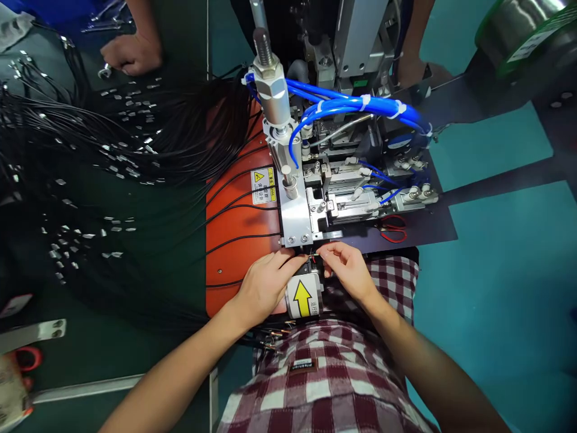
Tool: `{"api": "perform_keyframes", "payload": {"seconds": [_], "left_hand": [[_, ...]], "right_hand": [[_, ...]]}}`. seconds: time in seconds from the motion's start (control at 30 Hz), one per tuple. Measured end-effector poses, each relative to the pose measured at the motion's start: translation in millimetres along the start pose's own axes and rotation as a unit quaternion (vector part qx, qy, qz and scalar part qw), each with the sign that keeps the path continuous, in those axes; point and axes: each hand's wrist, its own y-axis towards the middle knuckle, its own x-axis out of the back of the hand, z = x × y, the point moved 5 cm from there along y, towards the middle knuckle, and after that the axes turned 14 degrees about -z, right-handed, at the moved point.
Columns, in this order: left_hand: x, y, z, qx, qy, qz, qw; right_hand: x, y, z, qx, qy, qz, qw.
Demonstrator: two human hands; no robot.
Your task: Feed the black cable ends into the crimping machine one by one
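My left hand (265, 282) rests on the orange plate (234, 222) with its fingers pinched on a thin black cable end at the front of a small machine (315, 198). My right hand (347, 267) meets it from the right, fingertips pinched on the same fine wire tips just below the machine's metal mouth. Under both hands sits a white label with a yellow arrow (302, 297) that points toward the machine. Several black cables (238, 207) run across the orange plate to the left.
A big bundle of black cables with metal terminals (90, 168) covers the dark table at left. Another person's hand (130, 54) works at the far left. Blue air hoses (351, 102) loop over the machine. Red-handled scissors (392, 231) lie right of it.
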Motion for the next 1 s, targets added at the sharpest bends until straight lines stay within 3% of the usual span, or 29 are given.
{"api": "perform_keyframes", "payload": {"seconds": [0.5,1.0], "left_hand": [[0.5,-0.3,0.6,0.006,-0.015,-0.002,1.000],[2.3,-0.4,0.3,-0.003,-0.017,-0.026,1.000]], "right_hand": [[-9.5,3.4,-4.3,-0.050,0.016,0.054,0.997],[-7.5,-2.9,5.9,0.075,-0.093,0.013,0.993]]}}
